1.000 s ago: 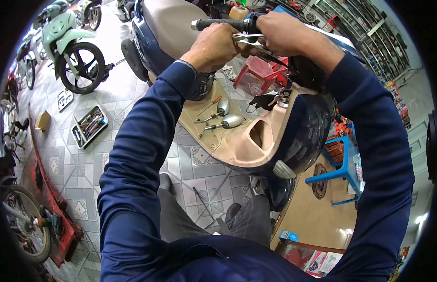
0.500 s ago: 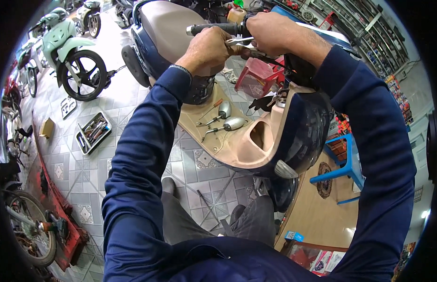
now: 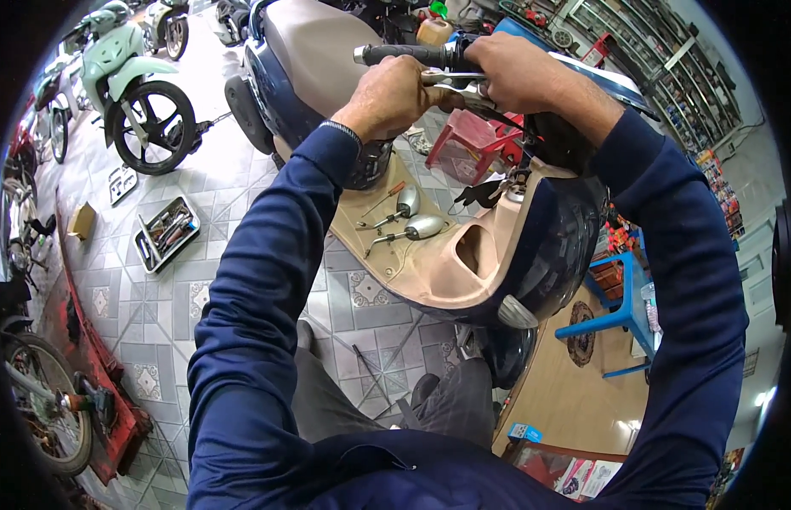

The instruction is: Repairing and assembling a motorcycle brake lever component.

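Just below the black handlebar grip (image 3: 404,53) of a dark blue scooter, my left hand (image 3: 387,95) closes round one end of a silver metal tool (image 3: 446,76), which looks like a wrench. My right hand (image 3: 518,75) is curled at the tool's other end, against the handlebar's control; the fingertips of both hands are partly hidden. On the beige floorboard (image 3: 353,221) below lie two silver mirrors (image 3: 423,226) with bent stems and an orange-handled screwdriver (image 3: 382,195). The beige seat (image 3: 310,51) is behind my left hand.
A tool tray (image 3: 166,234), a cardboard box (image 3: 81,221) and a red metal piece (image 3: 123,425) lie on the tiles. A mint motorbike (image 3: 132,93) stands at left with other bikes. A red stool (image 3: 463,140) is behind the scooter, a blue stool (image 3: 612,314) at right.
Both hands and the tool moved slightly left, then back right and a little lower by now. The grip on the tool looks the same. The mirrors and tray are undisturbed.
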`<state>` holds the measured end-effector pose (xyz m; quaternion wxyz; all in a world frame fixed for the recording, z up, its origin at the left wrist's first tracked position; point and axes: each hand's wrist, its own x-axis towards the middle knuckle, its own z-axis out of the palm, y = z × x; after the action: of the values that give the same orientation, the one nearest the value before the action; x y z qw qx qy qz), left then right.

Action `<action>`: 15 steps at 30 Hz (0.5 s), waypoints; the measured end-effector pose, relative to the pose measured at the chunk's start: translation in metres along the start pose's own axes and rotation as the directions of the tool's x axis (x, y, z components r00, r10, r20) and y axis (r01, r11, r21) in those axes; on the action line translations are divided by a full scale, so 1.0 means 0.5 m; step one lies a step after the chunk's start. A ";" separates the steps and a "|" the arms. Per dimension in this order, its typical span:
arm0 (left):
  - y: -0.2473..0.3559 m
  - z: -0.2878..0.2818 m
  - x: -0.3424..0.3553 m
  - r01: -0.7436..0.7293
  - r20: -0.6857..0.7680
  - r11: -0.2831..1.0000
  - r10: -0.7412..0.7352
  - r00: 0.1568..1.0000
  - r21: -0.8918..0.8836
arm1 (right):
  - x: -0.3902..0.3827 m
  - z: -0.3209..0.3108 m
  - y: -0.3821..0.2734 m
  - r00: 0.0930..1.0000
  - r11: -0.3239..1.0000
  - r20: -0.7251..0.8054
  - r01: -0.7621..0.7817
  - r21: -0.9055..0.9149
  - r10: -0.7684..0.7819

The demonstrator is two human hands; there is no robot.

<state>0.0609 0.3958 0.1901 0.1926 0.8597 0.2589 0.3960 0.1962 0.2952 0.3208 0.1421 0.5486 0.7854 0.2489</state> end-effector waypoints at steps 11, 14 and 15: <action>0.017 -0.050 -0.054 0.052 0.049 0.998 -0.053 0.997 0.019 | -0.069 -0.153 -0.049 0.945 0.867 -0.088 -0.248 0.431 0.314; -0.006 -0.065 -0.118 0.091 0.115 0.978 -0.070 0.991 -0.187 | -0.157 -0.113 -0.023 0.886 0.919 -0.385 -0.102 0.381 0.258; -0.017 -0.038 -0.155 0.044 0.025 0.934 -0.037 0.999 -0.355 | -0.197 -0.106 -0.036 0.871 0.759 -0.252 -0.186 0.624 0.421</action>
<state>0.0009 0.3589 0.1521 0.3550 0.8087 0.1990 0.4246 0.1911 0.1857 0.3506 -0.2291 0.6291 0.7334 0.1176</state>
